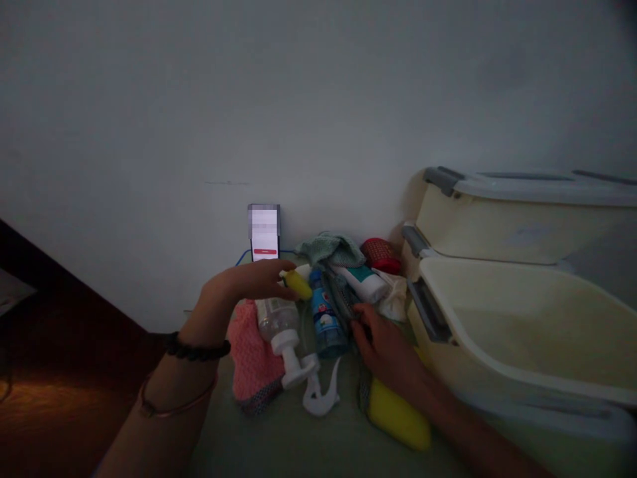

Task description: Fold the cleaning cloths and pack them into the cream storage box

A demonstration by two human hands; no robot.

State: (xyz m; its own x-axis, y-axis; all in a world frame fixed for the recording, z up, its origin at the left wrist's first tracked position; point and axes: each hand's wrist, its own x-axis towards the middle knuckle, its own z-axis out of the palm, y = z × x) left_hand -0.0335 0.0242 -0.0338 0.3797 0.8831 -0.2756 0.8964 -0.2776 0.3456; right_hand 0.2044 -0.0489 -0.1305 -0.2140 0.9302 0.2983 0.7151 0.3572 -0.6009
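My left hand (263, 279) reaches over the pile with its fingers closed on a small yellow object with a white part (298, 284), whose kind I cannot make out. My right hand (385, 342) pinches the end of a grey-green cloth (341, 299). Between the hands lies a blue-labelled bottle (326, 315). Beneath my left wrist, a clear pump bottle with a white pump head (286, 342) rests against a pink cloth (253, 358). A white hooked piece (321, 395) is nearer to me. A yellow sponge-like item (398, 415) sits below my right forearm.
An open cream storage box (478, 372) with grey latches stands at the right, its lid (497, 226) raised against the wall. A lit phone (265, 232) leans on the wall. Behind the hands are a light green cloth (331, 249), a white-and-teal tube (365, 284) and a red container (382, 255).
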